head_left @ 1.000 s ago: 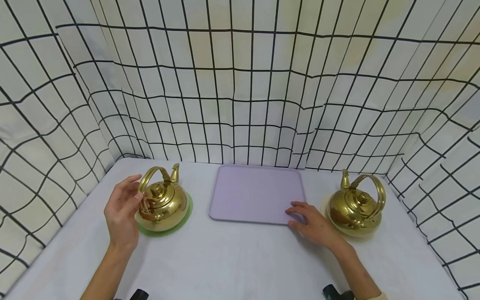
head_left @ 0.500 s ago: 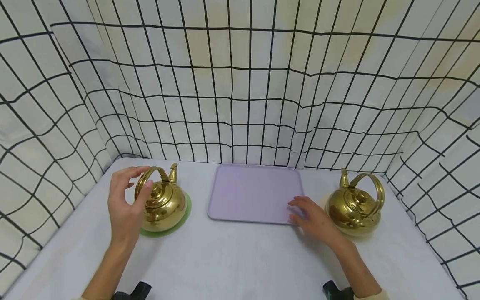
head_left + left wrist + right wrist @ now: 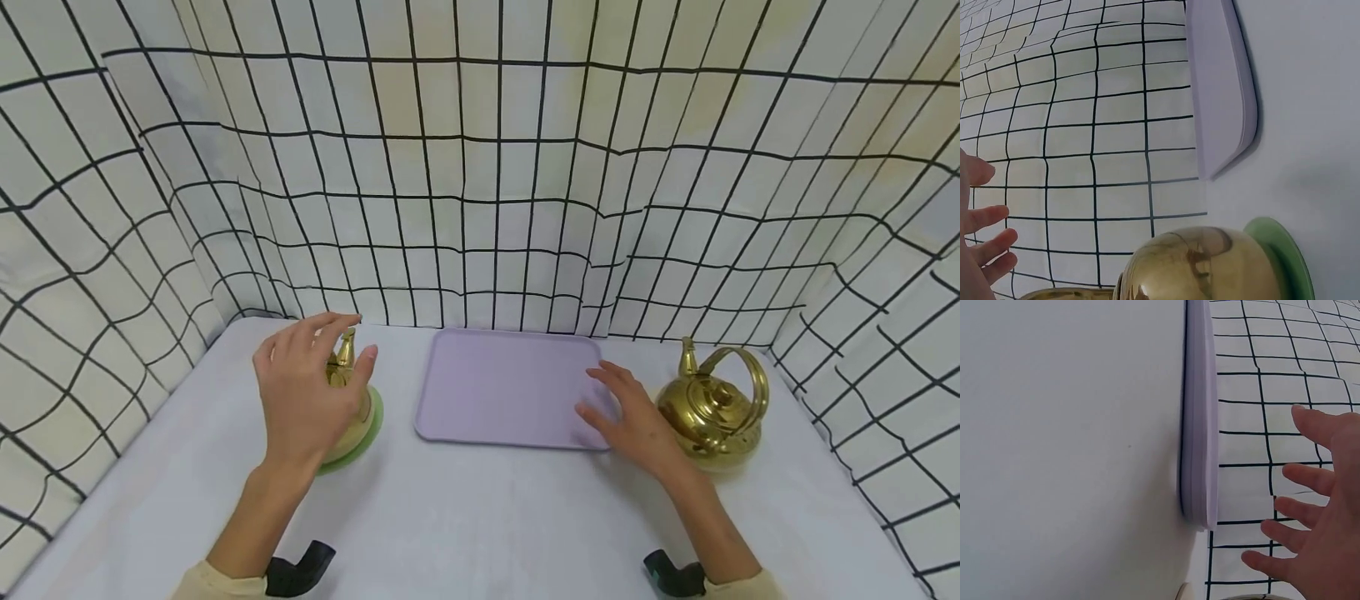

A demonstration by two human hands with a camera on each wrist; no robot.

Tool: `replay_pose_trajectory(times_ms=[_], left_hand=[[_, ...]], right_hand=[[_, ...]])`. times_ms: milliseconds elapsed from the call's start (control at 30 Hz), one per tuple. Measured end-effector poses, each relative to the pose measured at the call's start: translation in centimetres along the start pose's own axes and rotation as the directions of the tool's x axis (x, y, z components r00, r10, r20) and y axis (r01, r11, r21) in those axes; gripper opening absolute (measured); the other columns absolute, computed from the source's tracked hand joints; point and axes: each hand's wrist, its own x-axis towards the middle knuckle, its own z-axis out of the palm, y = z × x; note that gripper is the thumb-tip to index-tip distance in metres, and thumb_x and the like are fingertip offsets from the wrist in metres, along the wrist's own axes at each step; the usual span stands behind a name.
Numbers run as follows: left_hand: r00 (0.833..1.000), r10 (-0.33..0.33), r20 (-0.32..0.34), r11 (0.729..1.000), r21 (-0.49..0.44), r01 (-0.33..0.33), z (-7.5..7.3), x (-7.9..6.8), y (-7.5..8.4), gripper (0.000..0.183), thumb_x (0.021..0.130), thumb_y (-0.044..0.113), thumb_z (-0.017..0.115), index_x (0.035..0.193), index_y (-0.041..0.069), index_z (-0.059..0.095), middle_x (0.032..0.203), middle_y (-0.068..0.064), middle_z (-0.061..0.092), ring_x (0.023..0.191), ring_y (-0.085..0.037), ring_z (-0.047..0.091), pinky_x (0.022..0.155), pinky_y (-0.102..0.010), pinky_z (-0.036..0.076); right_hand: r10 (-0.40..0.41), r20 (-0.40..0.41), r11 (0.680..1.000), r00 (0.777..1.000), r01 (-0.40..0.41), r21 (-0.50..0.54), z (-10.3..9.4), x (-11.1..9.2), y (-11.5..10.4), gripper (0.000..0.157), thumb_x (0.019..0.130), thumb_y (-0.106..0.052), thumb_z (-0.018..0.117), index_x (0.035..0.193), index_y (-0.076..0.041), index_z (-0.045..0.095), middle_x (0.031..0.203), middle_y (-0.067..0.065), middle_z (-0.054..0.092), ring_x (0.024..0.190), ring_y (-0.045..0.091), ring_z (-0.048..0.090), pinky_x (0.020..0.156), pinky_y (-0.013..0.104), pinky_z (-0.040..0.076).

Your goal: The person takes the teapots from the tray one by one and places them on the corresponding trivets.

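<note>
My left hand (image 3: 303, 396) hovers in front of a brass kettle (image 3: 341, 371) at the left and hides most of it. Its thumb and fingers are spread apart and hold nothing. The kettle stands upright on a green round mat (image 3: 367, 442); its body (image 3: 1204, 262) also shows low in the left wrist view. Over the right edge of a lilac tray (image 3: 502, 387) is my right hand (image 3: 637, 429), fingers spread with nothing between them. Just right of that hand stands a second brass kettle (image 3: 712, 412), its handle arched over the lid.
Walls with a black grid pattern (image 3: 480, 200) enclose the back and sides of the white table (image 3: 480, 525). A pale round mat edge (image 3: 1185, 592) peeks in at the bottom of the right wrist view. Black wrist-camera mounts (image 3: 300, 571) sit at the cuffs.
My left hand has come away from the left kettle's handle and moved right, now covering much of the kettle. The right hand has lifted slightly, its fingers spreading. Kettles and tray stay in place.
</note>
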Motion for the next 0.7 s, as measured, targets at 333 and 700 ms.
replay_pose_trajectory(times_ms=[333, 700], left_hand=[[0.989, 0.050, 0.141, 0.998, -0.031, -0.046, 3.2, 0.1, 1.2, 0.041, 0.093, 0.032, 0.072, 0.130, 0.014, 0.070, 0.134, -0.011, 0.066, 0.129, -0.039, 0.054, 0.115, -0.063, 0.032], [0.920, -0.005, 0.392, 0.998, 0.060, -0.020, 6.7, -0.3, 1.0, 0.062, 0.094, 0.051, 0.068, 0.149, 0.022, 0.057, 0.158, -0.011, 0.049, 0.149, -0.040, 0.041, 0.123, -0.067, 0.025]], right_hand=[[0.004, -0.112, 0.990, 0.994, -0.020, -0.142, -0.1, 1.2, -0.7, 0.073, 0.097, -0.046, 0.071, 0.157, -0.015, 0.043, 0.172, 0.018, 0.026, 0.157, 0.046, 0.026, 0.117, 0.073, 0.034], [0.029, -0.160, 0.975, 0.987, -0.063, -0.213, -0.2, 2.2, -0.9, 0.082, 0.096, -0.051, 0.070, 0.162, -0.015, 0.035, 0.173, 0.019, 0.019, 0.161, 0.045, 0.013, 0.124, 0.076, 0.014]])
